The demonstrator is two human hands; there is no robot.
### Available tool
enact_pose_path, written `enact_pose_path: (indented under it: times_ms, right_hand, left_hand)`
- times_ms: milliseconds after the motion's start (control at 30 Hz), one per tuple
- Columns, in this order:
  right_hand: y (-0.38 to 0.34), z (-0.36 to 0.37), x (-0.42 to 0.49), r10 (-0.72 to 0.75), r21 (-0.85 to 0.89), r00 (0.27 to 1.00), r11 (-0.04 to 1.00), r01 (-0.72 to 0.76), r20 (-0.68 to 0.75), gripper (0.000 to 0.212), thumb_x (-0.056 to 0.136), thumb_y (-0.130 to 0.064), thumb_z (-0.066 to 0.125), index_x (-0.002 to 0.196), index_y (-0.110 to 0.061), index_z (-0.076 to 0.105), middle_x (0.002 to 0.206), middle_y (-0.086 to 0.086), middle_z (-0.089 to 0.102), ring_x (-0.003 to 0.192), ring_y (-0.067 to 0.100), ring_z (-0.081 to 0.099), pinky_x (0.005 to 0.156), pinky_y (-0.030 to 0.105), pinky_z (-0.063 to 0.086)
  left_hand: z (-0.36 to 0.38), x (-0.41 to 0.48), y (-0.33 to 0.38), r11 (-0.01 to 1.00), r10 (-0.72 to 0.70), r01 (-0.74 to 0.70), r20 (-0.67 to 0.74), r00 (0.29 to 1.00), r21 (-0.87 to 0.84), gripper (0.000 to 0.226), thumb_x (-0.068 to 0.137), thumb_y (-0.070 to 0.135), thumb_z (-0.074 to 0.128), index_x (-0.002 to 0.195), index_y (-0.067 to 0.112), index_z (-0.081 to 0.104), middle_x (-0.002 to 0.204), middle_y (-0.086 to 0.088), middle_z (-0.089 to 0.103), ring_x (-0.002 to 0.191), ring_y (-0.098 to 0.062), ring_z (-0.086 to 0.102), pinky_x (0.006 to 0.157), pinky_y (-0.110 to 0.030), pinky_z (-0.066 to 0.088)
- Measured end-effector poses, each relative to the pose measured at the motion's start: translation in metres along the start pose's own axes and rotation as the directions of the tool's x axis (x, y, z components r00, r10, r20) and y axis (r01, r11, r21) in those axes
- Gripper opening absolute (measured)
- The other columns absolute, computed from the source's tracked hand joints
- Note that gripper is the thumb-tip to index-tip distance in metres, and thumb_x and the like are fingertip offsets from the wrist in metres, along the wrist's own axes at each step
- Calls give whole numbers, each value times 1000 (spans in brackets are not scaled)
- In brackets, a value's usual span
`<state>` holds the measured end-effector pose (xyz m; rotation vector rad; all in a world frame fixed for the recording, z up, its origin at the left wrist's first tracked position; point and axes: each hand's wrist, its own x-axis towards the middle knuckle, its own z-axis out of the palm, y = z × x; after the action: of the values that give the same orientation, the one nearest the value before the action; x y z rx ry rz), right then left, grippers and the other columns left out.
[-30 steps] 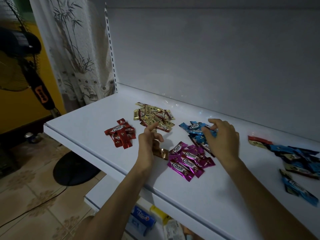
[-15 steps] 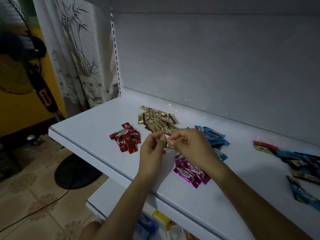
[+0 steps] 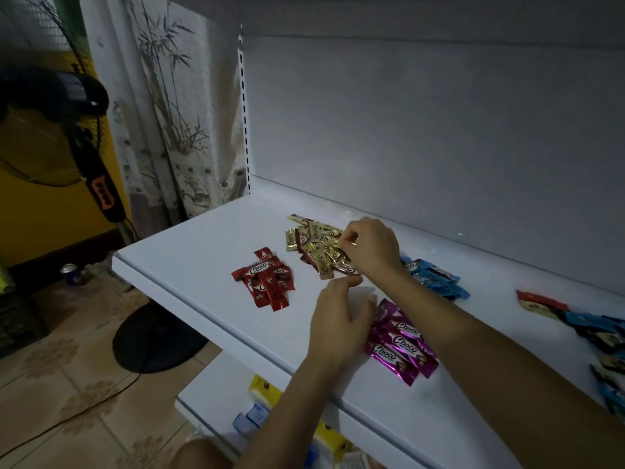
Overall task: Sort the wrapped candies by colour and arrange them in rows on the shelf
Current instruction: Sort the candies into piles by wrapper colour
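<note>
Right hand [image 3: 370, 247] is pinching a gold candy [image 3: 341, 244] at the gold pile [image 3: 314, 247], left hand [image 3: 338, 330] is hovering slack, and a mixed heap [image 3: 595, 330] is awaiting sorting, rows seemingly unstarted.

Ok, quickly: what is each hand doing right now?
Left hand: open, holds nothing.
Right hand: pinches a gold candy at the gold pile.

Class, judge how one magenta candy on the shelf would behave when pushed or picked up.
Probably light: the magenta candies are small, flat packets. Likely to slide, not roll: glossy foil on a smooth shelf. Crimped ends look thin, so may flex.
</note>
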<state>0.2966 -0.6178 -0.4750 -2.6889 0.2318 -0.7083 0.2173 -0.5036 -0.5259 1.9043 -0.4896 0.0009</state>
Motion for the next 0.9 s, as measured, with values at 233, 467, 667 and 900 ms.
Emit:
enact_pose_path:
  times_ms: [233, 467, 667, 900]
  right_hand:
    - [14, 8, 6, -106, -85, 980, 989, 122, 170, 26, 89, -22, 54, 74, -16, 74, 73, 2, 68, 75, 20, 57, 87, 37, 41]
    - [62, -59, -58, 24, 188, 997, 982, -37, 70, 16, 91, -19, 59, 90, -17, 75, 91, -7, 72, 80, 5, 64, 73, 17, 49]
    - [88, -73, -138, 154, 183, 988, 971, -154, 11, 13, 90, -20, 62, 95, -13, 72, 87, 2, 70, 79, 14, 64, 70, 30, 52]
    - [87, -62, -138, 232, -128, 972, 966, -226, 32, 27, 95, -25, 49, 112, -21, 70, 107, 7, 60, 100, 23, 53, 81, 39, 49]
  left_hand:
    - [0, 7, -1, 967, 163, -197, 200, 966, 164, 87, 68, 76, 60, 140, 29, 41, 140, 11, 48, 122, -7, 45, 99, -27, 37]
    - [7, -2, 5, 817, 213, -423, 477, 853, 392, 119, 55, 87, 49, 153, 34, 6, 162, 1, 6, 148, -15, 6, 120, -40, 12]
    - [8, -4, 4, 697, 200, -512, 550, 811, 502, 103, 64, 88, 32, 151, 33, 22, 157, 3, 28, 144, -19, 23, 118, -41, 17]
    - [8, -4, 2, 687, 234, -524, 530, 815, 503, 101, 62, 91, 27, 145, 33, 33, 148, 7, 39, 135, -15, 35, 112, -37, 25]
